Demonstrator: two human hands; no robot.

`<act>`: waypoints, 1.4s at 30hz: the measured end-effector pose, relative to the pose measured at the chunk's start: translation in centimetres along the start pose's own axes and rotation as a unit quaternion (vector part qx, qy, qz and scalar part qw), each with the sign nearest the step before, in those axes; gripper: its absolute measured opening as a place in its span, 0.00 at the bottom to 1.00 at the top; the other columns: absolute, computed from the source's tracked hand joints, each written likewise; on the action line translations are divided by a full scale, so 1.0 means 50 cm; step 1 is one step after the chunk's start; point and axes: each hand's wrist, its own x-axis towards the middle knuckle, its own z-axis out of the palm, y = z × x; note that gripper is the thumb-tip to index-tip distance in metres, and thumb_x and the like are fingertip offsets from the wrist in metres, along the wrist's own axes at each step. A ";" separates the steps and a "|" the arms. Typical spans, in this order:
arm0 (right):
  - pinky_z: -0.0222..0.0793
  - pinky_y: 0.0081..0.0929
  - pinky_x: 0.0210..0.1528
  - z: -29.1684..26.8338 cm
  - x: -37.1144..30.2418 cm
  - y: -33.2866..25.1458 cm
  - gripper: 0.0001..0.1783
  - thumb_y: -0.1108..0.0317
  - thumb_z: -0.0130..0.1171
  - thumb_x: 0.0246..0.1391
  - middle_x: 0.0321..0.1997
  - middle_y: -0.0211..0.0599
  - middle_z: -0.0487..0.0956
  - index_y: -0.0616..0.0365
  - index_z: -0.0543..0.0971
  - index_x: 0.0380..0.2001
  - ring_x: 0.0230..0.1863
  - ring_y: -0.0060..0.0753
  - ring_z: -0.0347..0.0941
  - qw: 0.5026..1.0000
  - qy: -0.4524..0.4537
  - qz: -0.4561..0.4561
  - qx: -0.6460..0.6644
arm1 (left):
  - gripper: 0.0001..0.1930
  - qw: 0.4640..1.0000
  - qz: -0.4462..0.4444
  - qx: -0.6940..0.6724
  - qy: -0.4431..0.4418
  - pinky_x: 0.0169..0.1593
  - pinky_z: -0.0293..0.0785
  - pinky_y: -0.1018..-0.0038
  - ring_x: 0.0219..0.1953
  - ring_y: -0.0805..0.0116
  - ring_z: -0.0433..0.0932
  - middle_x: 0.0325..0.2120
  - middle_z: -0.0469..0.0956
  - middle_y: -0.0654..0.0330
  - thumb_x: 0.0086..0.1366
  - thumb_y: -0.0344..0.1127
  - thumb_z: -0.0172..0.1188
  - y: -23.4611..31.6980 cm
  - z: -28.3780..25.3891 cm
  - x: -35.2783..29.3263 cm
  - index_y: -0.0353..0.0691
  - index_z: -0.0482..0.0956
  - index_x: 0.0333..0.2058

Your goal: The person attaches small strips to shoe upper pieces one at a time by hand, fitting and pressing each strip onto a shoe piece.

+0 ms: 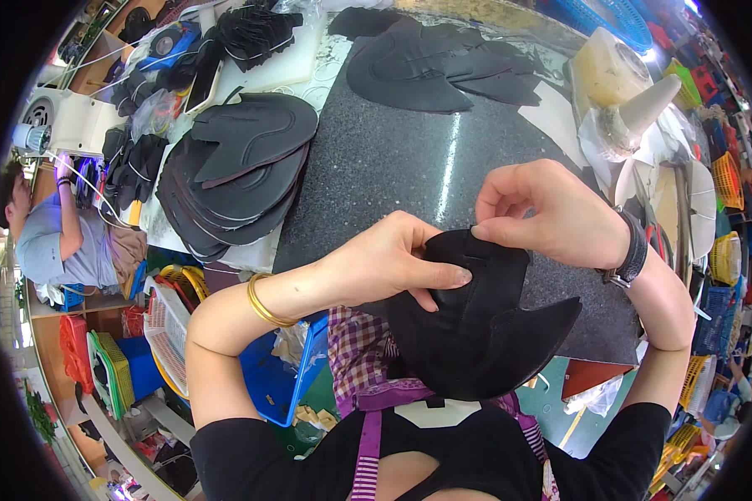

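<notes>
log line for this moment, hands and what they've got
left hand: shut on black shoe upper piece | right hand: pinches its top edge | piece held above dark stone table | stack of black pieces at left

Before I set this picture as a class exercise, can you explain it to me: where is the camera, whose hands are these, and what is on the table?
The camera sits on a person's head and looks down through a fisheye lens, so straight edges bend near the rim. The two bare arms rising from the lower edge are that person's own. The left hand, with a gold bangle on its wrist, and the right hand, with a dark watch, both pinch one black cut piece at its top edge, holding it above the near edge of the dark speckled table. On the table lie a stack of similar black pieces to the left and more pieces at the far end. Another person sits at far left.
</notes>
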 end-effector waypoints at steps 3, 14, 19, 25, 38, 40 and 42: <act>0.68 0.24 0.26 -0.001 0.000 0.002 0.10 0.69 0.60 0.45 0.18 0.39 0.76 0.67 0.76 0.24 0.21 0.24 0.72 1.000 0.002 0.001 0.008 | 0.13 1.000 -0.001 0.002 -0.001 0.30 0.78 0.82 0.27 0.78 0.76 0.27 0.79 0.59 0.59 0.35 0.62 -0.003 0.000 0.003 0.28 0.79 0.34; 0.69 0.28 0.28 0.008 -0.003 0.006 0.15 0.69 0.62 0.45 0.20 0.39 0.75 0.63 0.69 0.33 0.24 0.33 0.74 0.998 -0.013 -0.061 -0.026 | 0.11 1.000 -0.004 0.000 -0.011 0.30 0.77 0.83 0.28 0.80 0.76 0.28 0.78 0.64 0.59 0.34 0.62 -0.010 -0.004 0.003 0.31 0.79 0.37; 0.70 0.28 0.31 0.018 0.026 -0.002 0.18 0.68 0.64 0.44 0.24 0.40 0.76 0.61 0.69 0.36 0.27 0.36 0.75 0.993 -0.030 -0.111 -0.038 | 0.14 0.998 0.031 0.047 -0.010 0.27 0.78 0.82 0.27 0.78 0.77 0.31 0.78 0.60 0.59 0.35 0.62 -0.016 -0.021 -0.006 0.30 0.77 0.38; 0.69 0.32 0.44 -0.040 0.176 0.134 0.17 0.65 0.60 0.47 0.40 0.44 0.77 0.59 0.75 0.40 0.42 0.39 0.75 0.865 0.243 -0.255 -0.359 | 0.23 0.890 0.145 0.273 0.335 0.19 0.69 0.85 0.22 0.81 0.73 0.29 0.77 0.61 0.52 0.31 0.64 0.135 -0.082 -0.136 0.36 0.73 0.49; 0.74 0.30 0.44 0.005 0.047 0.174 0.14 0.70 0.55 0.43 0.40 0.41 0.78 0.62 0.75 0.35 0.42 0.38 0.77 0.791 0.147 -0.436 -0.404 | 0.13 0.669 0.164 0.606 0.398 0.43 0.72 0.64 0.41 0.53 0.77 0.37 0.79 0.51 0.58 0.34 0.58 0.083 -0.232 -0.064 0.36 0.76 0.41; 0.72 0.32 0.49 0.041 -0.017 0.176 0.14 0.70 0.54 0.44 0.44 0.44 0.77 0.63 0.75 0.36 0.45 0.40 0.76 0.797 0.101 -0.415 -0.427 | 0.10 0.729 0.199 0.594 0.277 0.41 0.73 0.64 0.38 0.52 0.77 0.36 0.78 0.51 0.60 0.34 0.56 0.076 -0.168 0.006 0.36 0.77 0.38; 0.73 0.33 0.47 0.051 -0.049 0.188 0.12 0.71 0.52 0.46 0.43 0.42 0.77 0.61 0.75 0.36 0.44 0.42 0.76 0.832 0.086 -0.390 -0.384 | 0.15 0.698 0.251 0.627 0.237 0.43 0.73 0.64 0.41 0.53 0.76 0.40 0.77 0.50 0.57 0.34 0.59 0.031 -0.149 0.074 0.35 0.75 0.42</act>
